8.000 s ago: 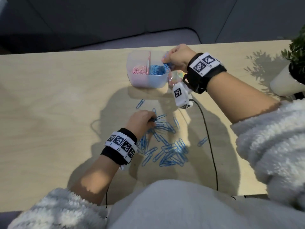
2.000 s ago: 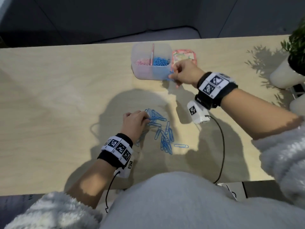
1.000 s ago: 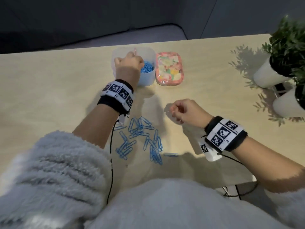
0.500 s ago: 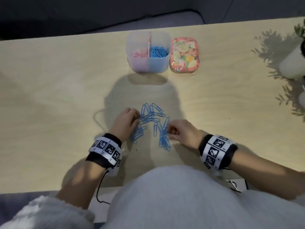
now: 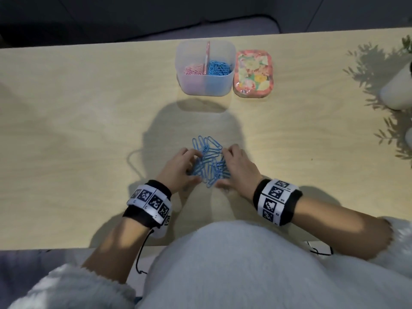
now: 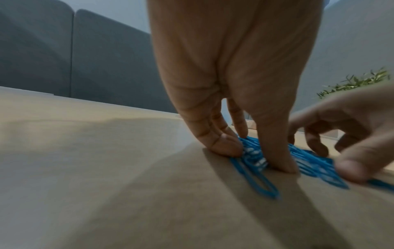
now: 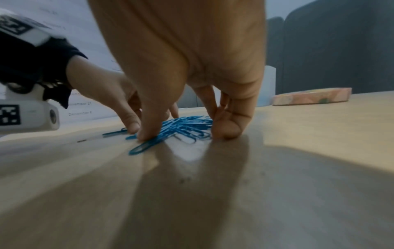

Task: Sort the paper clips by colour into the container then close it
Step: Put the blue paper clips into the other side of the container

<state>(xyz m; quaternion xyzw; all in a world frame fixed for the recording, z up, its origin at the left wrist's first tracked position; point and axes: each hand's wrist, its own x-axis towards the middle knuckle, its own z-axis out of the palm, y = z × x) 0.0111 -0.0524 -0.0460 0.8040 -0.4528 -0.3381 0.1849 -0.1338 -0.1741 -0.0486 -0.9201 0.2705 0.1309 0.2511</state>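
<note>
A heap of blue paper clips (image 5: 208, 161) lies on the wooden table near its front edge. My left hand (image 5: 189, 166) brackets the heap from the left and my right hand (image 5: 231, 168) from the right, fingertips down on the table. In the left wrist view the left hand (image 6: 245, 148) stands with fairly straight fingers pressing into the blue clips (image 6: 253, 176). The right wrist view has the right hand (image 7: 187, 131) pushing the blue clips (image 7: 183, 126) the same way. The translucent container (image 5: 205, 85) stands open at the back, pink clips in its left half, blue in its right. Its flowered lid (image 5: 253, 73) lies beside it.
White plant pots (image 5: 396, 85) with green leaves stand at the table's right edge. A dark sofa back rises beyond the far edge. Cables hang from both wrist units over the front edge, close to my white fleece sleeves.
A second ago my left hand was at the container; it came back to the clips. Since half a second ago both hands have slid inward, pushing the scattered blue clips into one tighter heap.
</note>
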